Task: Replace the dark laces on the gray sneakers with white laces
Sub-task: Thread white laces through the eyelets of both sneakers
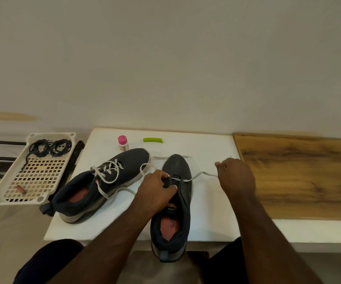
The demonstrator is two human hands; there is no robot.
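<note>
While a white lace [198, 175] was drawn out sideways, the right-hand dark gray mesh sneaker [175, 203] was steadied on the white tabletop [210, 212].

The left hand [157, 189] was clamped on the sneaker's tongue and throat, fingers curled over the top, while the right hand [236, 177] was pinched shut on the lace's free end, held taut just right of the shoe. Only the lowest eyelets were seen threaded on this sneaker, its heel hanging over the near edge. The other dark gray sneaker [104, 185] was laid at an angle to the left, already laced in white. Two coils of dark laces [50, 148] were seen in a cream perforated plastic tray [32, 173] well left of the tabletop. A pink-capped small bottle [123, 142] and a green plastic clip [152, 140] were placed near the far edge.
</note>
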